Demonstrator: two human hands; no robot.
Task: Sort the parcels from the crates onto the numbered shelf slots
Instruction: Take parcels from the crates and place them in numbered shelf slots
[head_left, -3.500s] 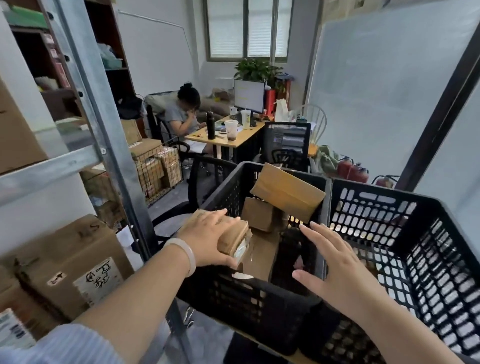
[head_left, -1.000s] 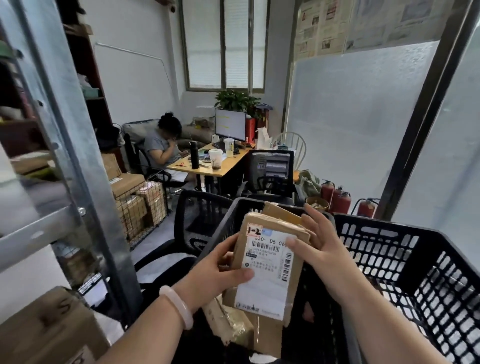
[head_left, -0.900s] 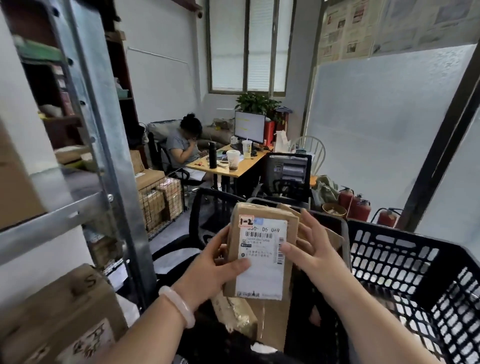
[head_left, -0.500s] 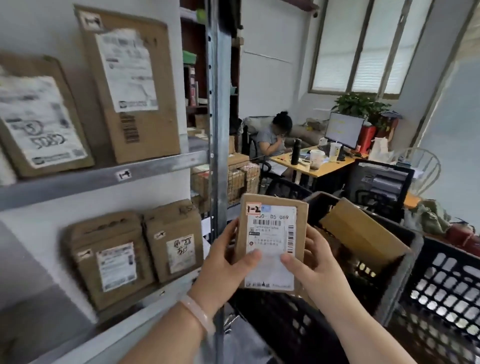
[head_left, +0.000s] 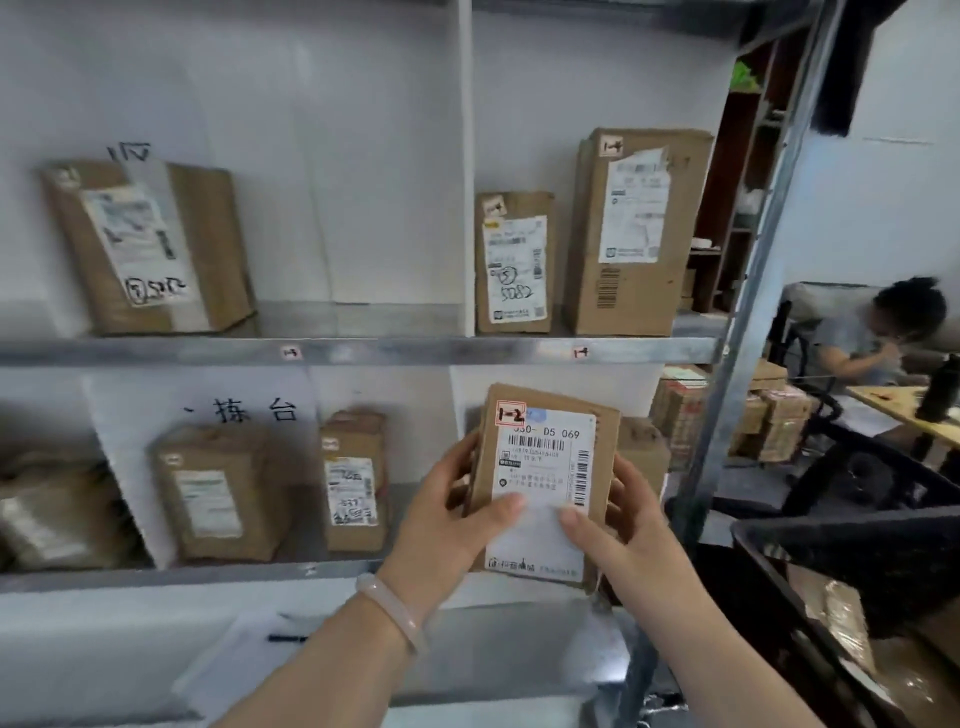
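Carried from black crate (head_left: 831, 535) to shelf (head_left: 415, 351) front edge. Gripping 1-2 parcel (head_left: 545, 457) with left hand (head_left: 441, 535) and right hand (head_left: 623, 540). Locate slot 1-2.

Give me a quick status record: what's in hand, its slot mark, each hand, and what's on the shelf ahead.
held item: cardboard parcel, upright, label facing camera
slot mark: red-framed tag reading 1-2, parcel's top left corner
left hand: grips parcel's left edge, thumb on label
right hand: grips parcel's right edge, thumb on label
upper shelf: three cardboard boxes standing
lower shelf: labelled boxes standing left of parcel
black crate: lower right
placed: not yet
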